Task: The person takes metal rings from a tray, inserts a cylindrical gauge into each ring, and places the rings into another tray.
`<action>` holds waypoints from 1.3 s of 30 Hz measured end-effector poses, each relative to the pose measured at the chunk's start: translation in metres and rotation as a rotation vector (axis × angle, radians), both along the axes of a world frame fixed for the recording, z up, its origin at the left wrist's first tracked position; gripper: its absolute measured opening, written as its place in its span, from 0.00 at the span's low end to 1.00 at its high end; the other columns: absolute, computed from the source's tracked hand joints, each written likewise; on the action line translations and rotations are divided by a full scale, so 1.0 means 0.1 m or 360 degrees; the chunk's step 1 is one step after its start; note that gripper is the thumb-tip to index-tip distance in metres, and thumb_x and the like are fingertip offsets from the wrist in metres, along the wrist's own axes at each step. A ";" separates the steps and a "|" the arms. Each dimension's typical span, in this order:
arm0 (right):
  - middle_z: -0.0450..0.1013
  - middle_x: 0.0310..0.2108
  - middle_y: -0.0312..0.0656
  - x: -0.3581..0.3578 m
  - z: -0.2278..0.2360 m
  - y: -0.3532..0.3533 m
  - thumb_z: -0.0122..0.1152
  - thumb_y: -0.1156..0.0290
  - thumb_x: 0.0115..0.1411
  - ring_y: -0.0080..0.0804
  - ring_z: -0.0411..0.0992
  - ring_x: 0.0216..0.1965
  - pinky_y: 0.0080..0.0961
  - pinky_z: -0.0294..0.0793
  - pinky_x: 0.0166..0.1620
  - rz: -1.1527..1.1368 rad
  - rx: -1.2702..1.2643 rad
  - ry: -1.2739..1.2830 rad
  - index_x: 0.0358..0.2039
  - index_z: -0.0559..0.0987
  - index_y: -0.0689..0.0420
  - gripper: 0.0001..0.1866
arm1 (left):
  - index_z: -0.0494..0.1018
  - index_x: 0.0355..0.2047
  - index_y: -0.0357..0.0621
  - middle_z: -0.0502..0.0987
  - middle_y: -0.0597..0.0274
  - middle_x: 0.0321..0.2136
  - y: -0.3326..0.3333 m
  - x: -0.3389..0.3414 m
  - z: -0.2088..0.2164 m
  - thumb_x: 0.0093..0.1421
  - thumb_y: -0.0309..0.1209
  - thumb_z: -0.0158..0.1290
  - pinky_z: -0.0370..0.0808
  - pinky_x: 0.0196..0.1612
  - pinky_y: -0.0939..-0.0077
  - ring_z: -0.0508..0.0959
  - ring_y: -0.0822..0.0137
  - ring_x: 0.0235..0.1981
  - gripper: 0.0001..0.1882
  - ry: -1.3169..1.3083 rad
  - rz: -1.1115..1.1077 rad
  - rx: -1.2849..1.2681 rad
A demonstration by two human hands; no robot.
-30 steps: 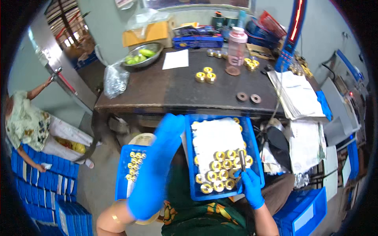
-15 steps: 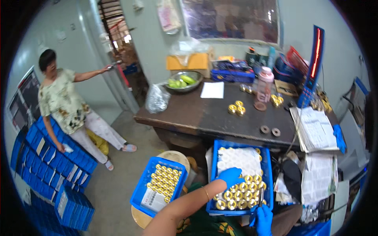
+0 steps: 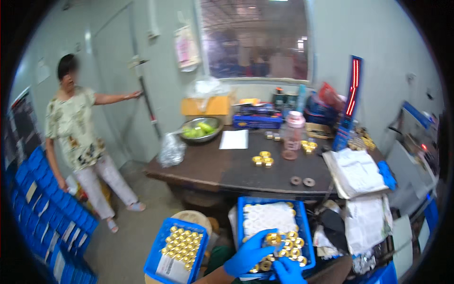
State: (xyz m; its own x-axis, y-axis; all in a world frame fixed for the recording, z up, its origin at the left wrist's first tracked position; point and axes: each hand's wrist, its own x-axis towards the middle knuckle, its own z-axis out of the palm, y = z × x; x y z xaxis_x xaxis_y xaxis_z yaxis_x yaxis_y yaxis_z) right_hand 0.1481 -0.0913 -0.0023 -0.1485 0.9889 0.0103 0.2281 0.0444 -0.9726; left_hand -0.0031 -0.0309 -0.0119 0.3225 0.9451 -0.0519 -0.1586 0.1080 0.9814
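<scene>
My left hand (image 3: 249,254), in a blue glove, grips a round gold-coloured metal fitting (image 3: 273,238) between its fingers, above a blue crate (image 3: 307,232). Close by at the lower right, my blue-gloved right hand (image 3: 289,271) has its fingers closed just below that fitting. What it holds is too blurred to make out. Several similar gold fittings (image 3: 294,244) stand in the near part of the crate, and a white sheet (image 3: 269,217) covers the far part. To the left, a second blue crate (image 3: 152,253) holds rows of gold fittings beside a printed sheet.
Beyond the crates stands a dark desk (image 3: 203,165) with a pink bottle (image 3: 292,137), a metal bowl (image 3: 215,128), papers (image 3: 354,170) and loose fittings (image 3: 263,159). A stool (image 3: 198,218) supports the left crate. A person (image 3: 78,128) stands near stacked blue crates (image 3: 52,203), touching the door.
My left hand has lifted a gold fitting from the crate, and my right hand has come closer to it. The person has pulled the door shut. My view has tilted upward.
</scene>
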 end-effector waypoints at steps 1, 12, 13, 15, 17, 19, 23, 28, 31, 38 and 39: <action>0.67 0.20 0.41 0.04 -0.09 0.05 0.48 0.68 0.57 0.26 0.66 0.22 0.22 0.65 0.27 0.0131 -0.0057 -0.0021 0.27 0.72 0.63 0.11 | 0.58 0.50 0.34 0.65 0.52 0.46 -0.01 -0.01 -0.02 0.53 0.27 0.49 0.61 0.52 0.74 0.64 0.66 0.49 0.24 -0.0004 0.0020 -0.0100; 0.65 0.11 0.43 0.02 -0.09 0.11 0.56 0.64 0.49 0.40 0.66 0.12 0.33 0.64 0.18 -0.0171 0.1156 -0.0716 0.22 0.72 0.55 0.08 | 0.58 0.52 0.38 0.68 0.65 0.28 -0.36 0.18 0.55 0.45 0.14 0.47 0.68 0.32 0.87 0.68 0.75 0.25 0.30 -0.0257 0.0259 -0.0062; 0.65 0.11 0.43 0.02 -0.11 0.10 0.56 0.64 0.49 0.40 0.66 0.12 0.33 0.64 0.18 -0.0179 0.1146 -0.0718 0.22 0.72 0.55 0.08 | 0.58 0.52 0.38 0.68 0.65 0.28 -0.35 0.19 0.48 0.45 0.14 0.47 0.68 0.32 0.87 0.68 0.75 0.25 0.30 -0.0254 0.0250 -0.0070; 0.66 0.12 0.44 0.02 -0.13 0.08 0.56 0.66 0.49 0.40 0.66 0.13 0.33 0.64 0.19 -0.0212 0.1078 -0.0639 0.22 0.72 0.55 0.07 | 0.64 0.45 0.37 0.70 0.53 0.38 -0.28 0.12 0.16 0.50 0.29 0.50 0.67 0.46 0.72 0.71 0.65 0.41 0.20 0.0305 0.0275 0.0318; 0.66 0.13 0.44 0.01 -0.18 0.07 0.56 0.67 0.49 0.41 0.66 0.14 0.33 0.65 0.19 -0.0240 0.1061 -0.0589 0.23 0.72 0.56 0.06 | 0.61 0.47 0.36 0.70 0.57 0.35 -0.24 0.10 0.04 0.51 0.32 0.50 0.67 0.43 0.76 0.71 0.67 0.37 0.24 0.0316 0.0243 0.0400; 0.67 0.13 0.44 -0.01 -0.17 0.07 0.55 0.69 0.49 0.41 0.66 0.14 0.33 0.65 0.19 -0.0268 0.1035 -0.0538 0.23 0.72 0.57 0.06 | 0.58 0.51 0.36 0.69 0.61 0.32 -0.34 0.23 0.24 0.50 0.23 0.47 0.68 0.38 0.81 0.70 0.72 0.32 0.26 0.0053 0.0261 0.0392; 0.66 0.15 0.45 -0.11 -0.07 0.02 0.56 0.73 0.47 0.41 0.66 0.15 0.32 0.64 0.19 -0.0111 0.0962 -0.0170 0.24 0.72 0.59 0.05 | 0.51 0.54 0.36 0.68 0.58 0.38 -0.38 0.25 -0.02 0.53 0.25 0.44 0.67 0.42 0.78 0.69 0.70 0.37 0.27 -0.0368 0.0140 -0.0029; 0.65 0.16 0.48 -0.11 -0.15 0.06 0.57 0.74 0.45 0.43 0.65 0.16 0.32 0.63 0.19 -0.0368 0.1321 -0.0141 0.23 0.72 0.60 0.05 | 0.49 0.55 0.36 0.67 0.56 0.40 -0.44 0.32 0.02 0.54 0.26 0.43 0.66 0.44 0.76 0.68 0.68 0.40 0.28 -0.0343 0.0270 0.0142; 0.64 0.15 0.48 -0.09 -0.13 0.03 0.57 0.75 0.44 0.43 0.64 0.15 0.33 0.62 0.19 -0.0361 0.1360 -0.0232 0.22 0.71 0.61 0.06 | 0.48 0.55 0.36 0.66 0.55 0.42 -0.51 0.39 0.16 0.55 0.27 0.42 0.65 0.45 0.75 0.68 0.67 0.41 0.28 -0.0323 0.0357 0.0266; 0.62 0.14 0.47 -0.10 -0.05 0.00 0.58 0.75 0.43 0.41 0.62 0.14 0.32 0.60 0.18 -0.0289 0.1371 -0.0200 0.20 0.69 0.61 0.06 | 0.45 0.56 0.36 0.65 0.52 0.45 -0.63 0.48 0.31 0.57 0.29 0.41 0.63 0.48 0.73 0.66 0.65 0.45 0.29 -0.0288 0.0522 0.0503; 0.62 0.14 0.47 -0.11 -0.06 0.01 0.58 0.75 0.43 0.41 0.62 0.14 0.32 0.60 0.18 -0.0276 0.1359 -0.0197 0.20 0.69 0.61 0.06 | 0.43 0.57 0.36 0.63 0.51 0.47 -0.62 0.46 0.29 0.57 0.29 0.40 0.62 0.50 0.72 0.65 0.64 0.46 0.30 -0.0350 0.0504 0.0534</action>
State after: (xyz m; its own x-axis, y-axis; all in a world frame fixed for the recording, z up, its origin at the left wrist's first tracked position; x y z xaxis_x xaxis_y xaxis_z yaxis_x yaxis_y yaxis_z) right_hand 0.1367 -0.0906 -0.0087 -0.0459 0.6593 0.7505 0.4008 0.7003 -0.5907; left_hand 0.0426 -0.0930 0.0174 -0.0132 0.9513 0.3079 -0.3395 -0.2939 0.8935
